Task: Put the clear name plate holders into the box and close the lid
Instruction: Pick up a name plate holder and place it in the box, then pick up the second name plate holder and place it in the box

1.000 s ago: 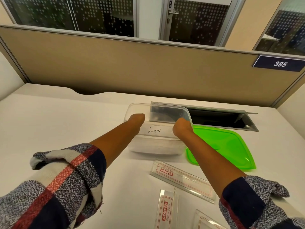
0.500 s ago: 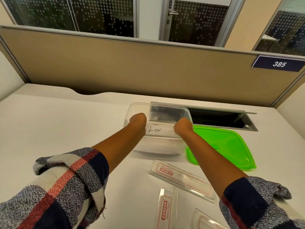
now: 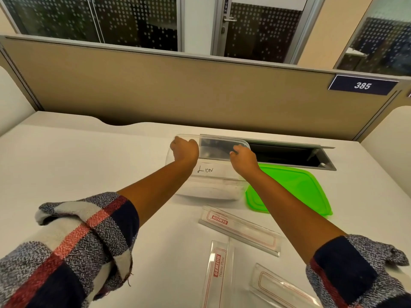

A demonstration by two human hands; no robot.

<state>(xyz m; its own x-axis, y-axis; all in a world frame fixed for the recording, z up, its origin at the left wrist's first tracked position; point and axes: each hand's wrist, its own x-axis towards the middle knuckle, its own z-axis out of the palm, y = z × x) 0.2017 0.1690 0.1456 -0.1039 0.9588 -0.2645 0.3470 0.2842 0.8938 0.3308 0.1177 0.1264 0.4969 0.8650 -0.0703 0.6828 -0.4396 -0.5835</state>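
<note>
A clear plastic box with a "LION" label stands open on the white desk. Both my hands reach into it. My left hand is curled at the box's left end and my right hand at its right end. They seem to grip the ends of a clear name plate holder, which is hard to make out against the clear walls. The green lid lies flat to the right of the box. Three more clear name plate holders lie nearer me: one slanted, one lengthwise, one at the bottom right.
Behind the box and lid, an open cable slot with a raised grey flap is cut into the desk. A tan partition with a "385" sign closes off the back. Bare desk spreads to the left.
Both hands have moved a little farther from me, toward the box's far side. The box, lid and loose holders stay where they were.
</note>
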